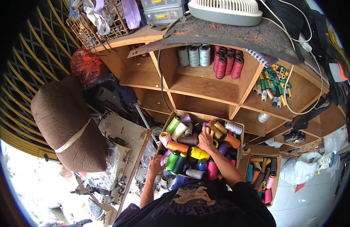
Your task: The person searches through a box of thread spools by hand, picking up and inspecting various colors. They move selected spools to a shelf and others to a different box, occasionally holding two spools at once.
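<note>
A cardboard box full of thread spools in many colours is in front of my body. My right hand reaches into it with curled fingers, at the right end of a dark brown spool. Whether the fingers grip that spool is unclear. My left hand is at the box's left edge, fingers bent, near a bright green spool; what it holds, if anything, is hidden. An orange spool and a yellow spool lie between the hands.
Wooden shelves behind the box hold grey and red thread cones and small spools. A second box of spools stands at the right. A sewing table and a brown padded roll are at the left.
</note>
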Demonstrator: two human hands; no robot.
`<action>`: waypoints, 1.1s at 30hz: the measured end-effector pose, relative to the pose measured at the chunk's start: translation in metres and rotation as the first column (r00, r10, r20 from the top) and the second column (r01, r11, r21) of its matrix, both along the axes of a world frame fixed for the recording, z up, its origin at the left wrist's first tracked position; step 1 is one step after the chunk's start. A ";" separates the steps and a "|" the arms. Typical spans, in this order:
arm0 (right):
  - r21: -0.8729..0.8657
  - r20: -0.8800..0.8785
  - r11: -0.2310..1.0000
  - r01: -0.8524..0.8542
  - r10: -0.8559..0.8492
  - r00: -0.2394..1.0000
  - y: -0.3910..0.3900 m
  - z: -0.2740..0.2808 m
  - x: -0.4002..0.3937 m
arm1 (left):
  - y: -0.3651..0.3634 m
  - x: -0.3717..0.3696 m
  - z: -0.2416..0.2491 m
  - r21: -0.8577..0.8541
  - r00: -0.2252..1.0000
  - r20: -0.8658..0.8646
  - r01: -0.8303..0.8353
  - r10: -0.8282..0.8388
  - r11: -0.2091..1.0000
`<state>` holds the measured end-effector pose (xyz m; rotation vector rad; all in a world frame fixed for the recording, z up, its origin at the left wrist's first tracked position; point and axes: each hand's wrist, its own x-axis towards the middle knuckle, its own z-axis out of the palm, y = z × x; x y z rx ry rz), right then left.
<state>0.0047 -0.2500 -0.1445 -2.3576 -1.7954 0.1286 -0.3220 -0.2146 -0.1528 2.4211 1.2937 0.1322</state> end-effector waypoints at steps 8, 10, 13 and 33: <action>0.160 -0.015 0.983 0.092 -0.091 0.996 -0.017 0.026 -0.005 | -0.001 0.004 0.009 0.033 1.000 -0.009 0.008 -0.008 0.999; 0.191 -0.066 0.974 0.119 -0.108 0.992 -0.020 0.030 -0.006 | 0.001 0.005 0.010 0.029 1.000 -0.018 0.013 -0.012 0.999; 0.235 -0.108 0.957 0.171 -0.150 0.983 -0.025 0.036 -0.006 | 0.001 0.007 0.012 0.014 0.999 -0.043 0.010 -0.009 1.000; 0.088 -0.964 0.897 0.434 0.187 -0.190 -0.083 0.060 0.013 | 0.006 0.038 0.108 -0.187 0.998 -0.010 0.062 -0.065 0.980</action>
